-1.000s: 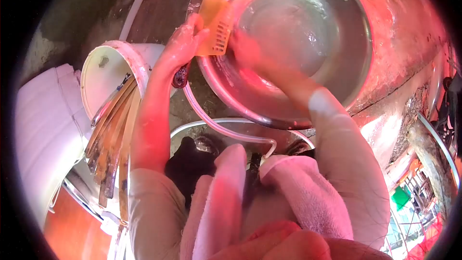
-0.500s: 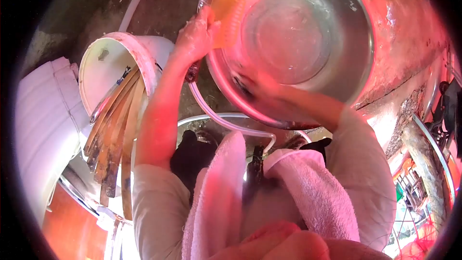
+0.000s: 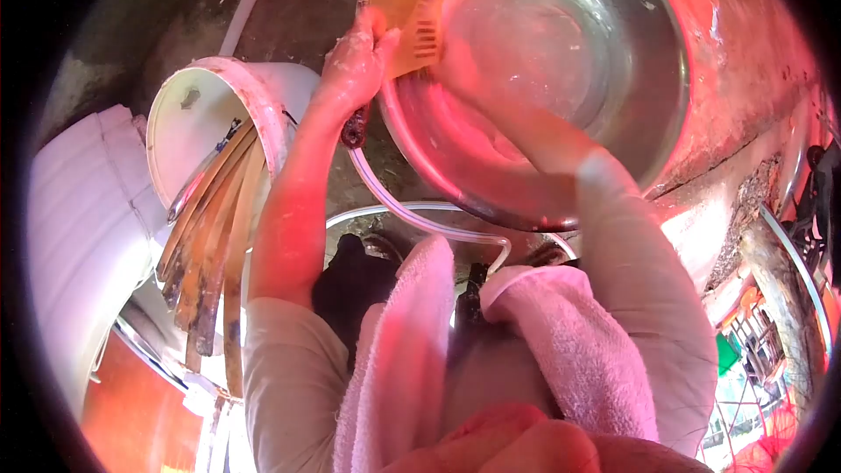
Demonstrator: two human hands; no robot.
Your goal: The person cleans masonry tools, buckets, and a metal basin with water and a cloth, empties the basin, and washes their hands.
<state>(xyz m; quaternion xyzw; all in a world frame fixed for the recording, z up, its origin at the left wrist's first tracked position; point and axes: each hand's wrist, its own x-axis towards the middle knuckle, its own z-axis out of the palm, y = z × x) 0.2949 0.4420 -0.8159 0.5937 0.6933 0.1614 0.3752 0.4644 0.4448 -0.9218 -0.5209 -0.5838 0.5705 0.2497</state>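
My left hand (image 3: 357,66) grips the edge of a yellow slotted plastic piece (image 3: 407,4), raised at the left rim of a large metal basin (image 3: 644,114). Whether the piece is a basket or a flat rack, I cannot tell. My right arm reaches across the basin, and my right hand (image 3: 448,74) is at the piece's lower right edge, blurred and partly behind it, its fingers hidden. Shallow clear water (image 3: 534,52) appears to lie in the basin. Below my left wrist is a dark fitting (image 3: 354,129) with a clear hose (image 3: 385,197) running from it.
On the left, a tipped white bucket (image 3: 206,74) holds several long wooden strips (image 3: 215,236). A large white container (image 3: 83,210) stands beyond it. A pink towel (image 3: 578,342) hangs from my neck. Wire racks (image 3: 749,350) and a log-like piece (image 3: 784,271) are at the right.
The yellow piece has tilted, showing its slots more plainly. My right hand has moved from the basin's lower left up to the piece. My left hand stays nearly in place.
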